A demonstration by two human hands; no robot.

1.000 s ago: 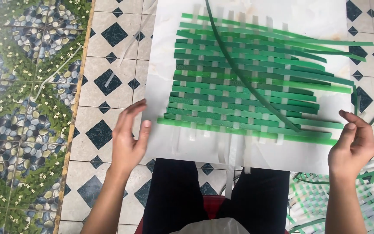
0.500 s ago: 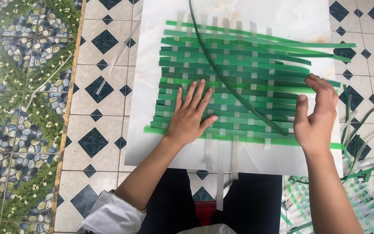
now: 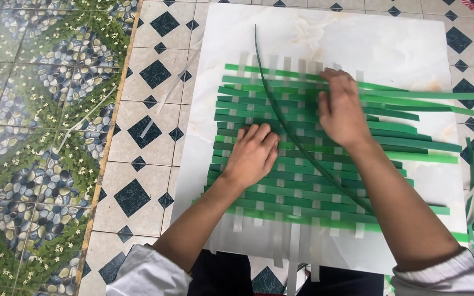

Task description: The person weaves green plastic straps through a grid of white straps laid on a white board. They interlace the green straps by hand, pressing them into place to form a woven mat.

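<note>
Over on the left lies a pebble-and-flower patterned floor (image 3: 34,137), then cream tiles with dark diamonds (image 3: 144,126), a couple of loose pale strips (image 3: 83,123) lying across the seam between them. Moving in, the white marble-look board (image 3: 368,44) sits flat on the tiles, and on it the woven mat (image 3: 303,181) of green strips crossed with translucent white ones, filling the board's middle and lower part.

Left hand (image 3: 252,154) comes first: fingers curled under, knuckles and fingertips pressing down on the mat's left-centre, wrist low, forearm running back toward the white sleeve (image 3: 149,274). It grips nothing, it just pins the weave. Between the hands a thin dark green strand (image 3: 281,118) arcs loose over the mat from the board's top down to the lower right.

Right hand (image 3: 340,107) lies palm down, fingers together and stretched up to the top rows, flat on the green strips and clamped on nothing. To do this well, I'd judge, the left should hold firm while the right slides the rows snug and even, without buckling the white uprights. At far right, the long green strip ends (image 3: 440,98) fan out past the weave.
</note>
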